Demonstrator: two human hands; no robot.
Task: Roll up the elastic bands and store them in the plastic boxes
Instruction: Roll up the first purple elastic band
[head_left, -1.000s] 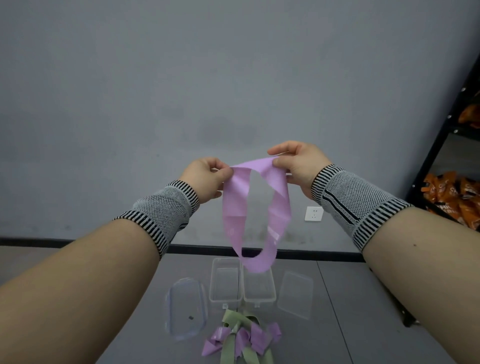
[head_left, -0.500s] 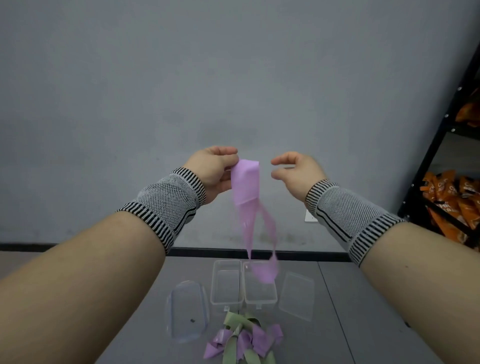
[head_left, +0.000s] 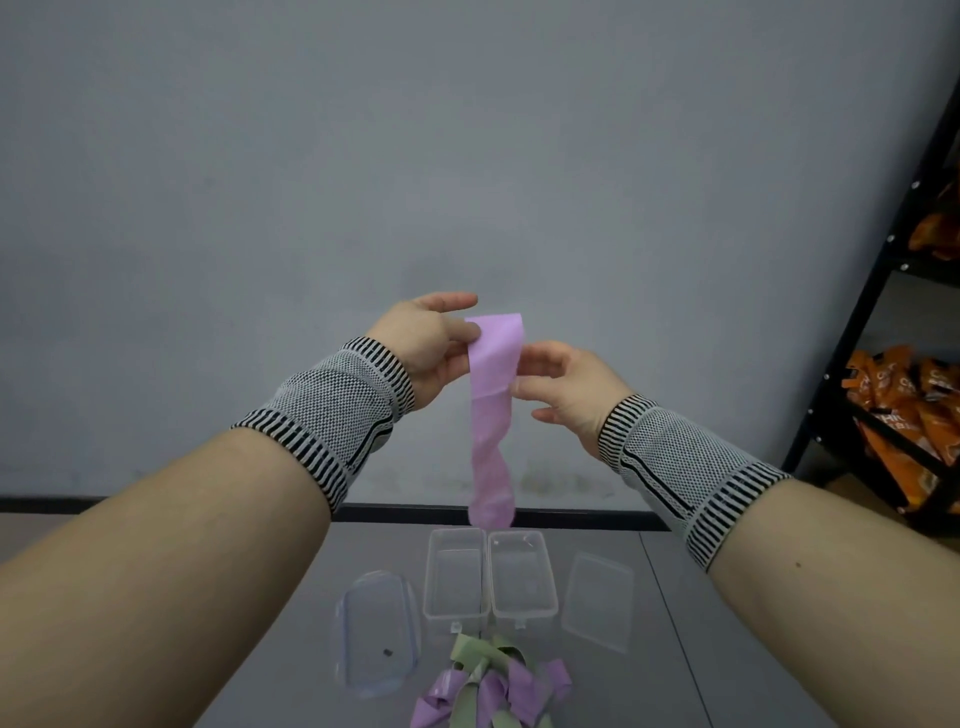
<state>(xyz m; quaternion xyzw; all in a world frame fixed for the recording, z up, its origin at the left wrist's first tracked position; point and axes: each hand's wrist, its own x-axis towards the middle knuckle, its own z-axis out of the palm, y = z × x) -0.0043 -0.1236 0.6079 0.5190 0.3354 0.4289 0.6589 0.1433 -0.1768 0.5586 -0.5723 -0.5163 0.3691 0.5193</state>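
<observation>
Since half a second ago the right hand (head_left: 563, 392) has closed in from well apart and now touches the purple band (head_left: 493, 415), which hangs flatter and less twisted than before. Nearest, below the hands, a heap of purple and green bands (head_left: 491, 688) waits on the grey table (head_left: 727, 649). Just past it, under the hanging band, two open clear boxes (head_left: 488, 574) stand side by side, a lid (head_left: 376, 636) to the left and another lid (head_left: 597, 600) to the right. Up at the hands: left hand (head_left: 428, 351) pinches the band's top edge between thumb and fingers; right fingers, loosely curled, lie against its side a little lower, grip not clear. Tail ends just above the boxes. Judgement: rolling not yet begun. To do it well, keep the top edge square, smooth out the twist lower down, then wind tight from the top so the roll fits a box. Risk: a slack roll springs open.
</observation>
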